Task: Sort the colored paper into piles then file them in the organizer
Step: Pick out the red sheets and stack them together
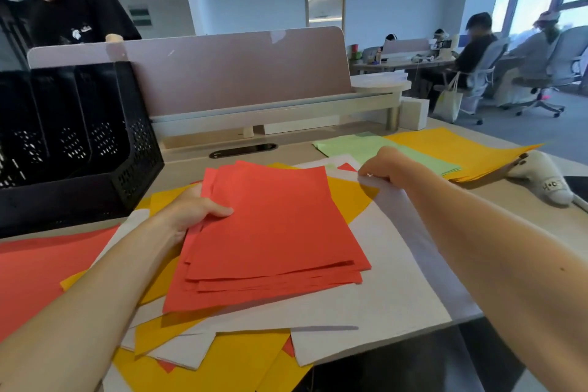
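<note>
Partway: left hand [194, 210] grips red stack [273, 232], right hand [381, 165] pinches white sheet [397, 264]; green pile [366, 146], yellow pile [445, 146] right of organizer [79, 137]; rest unsorted, probably unfiled

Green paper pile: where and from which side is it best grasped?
Probably its near right corner, coming from the right. The green pile lies flat, but that corner overlaps the orange pile, leaving a stepped edge fingers could slide under. The right hand, nearest, pinches a white sheet.
</note>
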Demonstrator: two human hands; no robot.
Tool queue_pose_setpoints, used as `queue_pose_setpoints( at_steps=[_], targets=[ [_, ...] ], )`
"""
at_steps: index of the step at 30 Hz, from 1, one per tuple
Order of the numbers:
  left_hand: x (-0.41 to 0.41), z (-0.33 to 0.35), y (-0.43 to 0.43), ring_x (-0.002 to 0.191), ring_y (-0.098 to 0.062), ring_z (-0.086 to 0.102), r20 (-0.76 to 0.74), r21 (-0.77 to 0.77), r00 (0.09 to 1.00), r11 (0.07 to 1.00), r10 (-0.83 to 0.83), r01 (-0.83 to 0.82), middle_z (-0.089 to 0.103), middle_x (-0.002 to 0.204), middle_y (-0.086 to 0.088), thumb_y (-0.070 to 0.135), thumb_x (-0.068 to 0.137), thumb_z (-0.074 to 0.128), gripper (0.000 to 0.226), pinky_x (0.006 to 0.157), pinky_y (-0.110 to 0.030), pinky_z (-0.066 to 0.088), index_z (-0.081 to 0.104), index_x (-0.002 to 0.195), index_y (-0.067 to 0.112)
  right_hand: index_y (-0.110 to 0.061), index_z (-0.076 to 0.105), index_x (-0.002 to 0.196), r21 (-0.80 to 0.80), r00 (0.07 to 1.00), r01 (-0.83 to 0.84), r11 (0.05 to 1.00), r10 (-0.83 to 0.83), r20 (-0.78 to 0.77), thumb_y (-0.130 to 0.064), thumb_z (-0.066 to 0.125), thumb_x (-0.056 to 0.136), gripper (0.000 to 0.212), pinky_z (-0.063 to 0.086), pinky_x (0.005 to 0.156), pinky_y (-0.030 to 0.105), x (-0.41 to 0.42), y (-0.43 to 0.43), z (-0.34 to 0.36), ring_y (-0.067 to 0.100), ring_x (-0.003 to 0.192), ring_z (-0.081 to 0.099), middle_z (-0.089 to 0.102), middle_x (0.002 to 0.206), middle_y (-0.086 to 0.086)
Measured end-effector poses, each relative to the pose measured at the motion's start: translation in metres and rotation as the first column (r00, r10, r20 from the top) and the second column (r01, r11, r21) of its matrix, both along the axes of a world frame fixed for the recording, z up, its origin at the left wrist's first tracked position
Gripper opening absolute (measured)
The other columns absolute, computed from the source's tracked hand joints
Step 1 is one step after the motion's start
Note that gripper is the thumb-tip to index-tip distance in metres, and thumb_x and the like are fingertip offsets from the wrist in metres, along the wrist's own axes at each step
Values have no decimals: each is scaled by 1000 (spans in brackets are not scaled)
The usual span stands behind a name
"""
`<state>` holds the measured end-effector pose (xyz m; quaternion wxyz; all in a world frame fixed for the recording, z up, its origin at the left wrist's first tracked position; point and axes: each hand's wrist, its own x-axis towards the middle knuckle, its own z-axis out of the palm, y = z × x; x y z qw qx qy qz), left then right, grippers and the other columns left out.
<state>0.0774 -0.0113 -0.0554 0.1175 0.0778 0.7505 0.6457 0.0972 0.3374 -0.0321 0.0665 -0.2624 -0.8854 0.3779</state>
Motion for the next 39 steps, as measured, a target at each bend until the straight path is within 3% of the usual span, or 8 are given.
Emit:
queue_pose_setpoints(
  at_steps=[8, 15, 18, 21, 25, 31, 35, 39],
  targets=[
    [3, 3, 4, 73, -21, 72, -3, -31, 1000, 999, -12, 12, 74, 92, -10, -16, 79, 64, 39, 59, -29, 58, 65, 105, 13, -3, 51, 76, -291, 993, -64, 955, 91, 80, -22, 64, 94, 29, 45, 67, 31, -12, 3, 4, 24, 81, 54, 54, 82, 8],
    [3, 2, 8, 75, -25, 72, 14, -9, 999, 999, -42, 42, 74, 93, -13, -15, 80, 64, 40, 62, -34, 59, 64, 108, 13, -6, 55, 86, -358, 976, -115, 927, 172, 131, -33, 64, 93, 28, 45, 67, 36, -18, 10, 17, 25, 92, 53, 55, 91, 7],
    [4, 1, 10, 81, -30, 72, 23, -2, 998, 998, -64, 64, 75, 95, -13, -14, 80, 65, 43, 68, -39, 58, 63, 114, 11, -4, 56, 103, -371, 972, -141, 918, 200, 125, -30, 58, 97, 26, 45, 81, 33, -17, 10, 17, 24, 103, 52, 55, 113, 8],
    [5, 1, 11, 83, -31, 72, 24, -3, 997, 997, -73, 73, 75, 98, -15, -14, 80, 66, 45, 68, -39, 58, 62, 117, 11, -2, 59, 93, -323, 983, -118, 939, 157, 99, -22, 65, 93, 21, 49, 86, 39, -19, 9, 13, 29, 101, 57, 59, 116, 12],
    [6, 2, 13, 80, -31, 73, 35, 2, 998, 998, -56, 56, 75, 97, -15, -15, 79, 65, 47, 63, -37, 58, 62, 118, 11, -2, 56, 102, -300, 997, -69, 951, 72, -1, -18, 65, 92, 21, 48, 75, 38, -18, 7, 19, 29, 95, 58, 58, 111, 13],
    [10, 3, 16, 70, -26, 73, 52, 18, 998, 999, -47, 46, 76, 83, -10, -18, 81, 61, 41, 57, -33, 57, 63, 109, 12, -6, 56, 75, -254, 969, 3, 967, -66, -238, -21, 69, 86, 23, 44, 61, 32, -20, 13, 33, 25, 74, 58, 58, 78, 12],
    [10, 2, 17, 70, -26, 73, 47, 25, 998, 999, -33, 32, 76, 85, -12, -20, 80, 60, 42, 57, -32, 57, 64, 108, 12, -8, 70, 85, -194, 901, 68, 979, -144, -409, -31, 67, 87, 23, 47, 64, 32, -23, 17, 49, 26, 74, 60, 67, 87, 13],
    [8, 1, 17, 72, -26, 73, 34, 32, 999, 999, -9, 8, 76, 88, -12, -18, 79, 61, 44, 61, -34, 57, 63, 111, 12, -18, 63, 63, -141, 768, 58, 988, -135, -626, -28, 57, 97, 36, 43, 52, 25, -14, 6, 74, 18, 57, 54, 63, 66, 8]
  ],
)
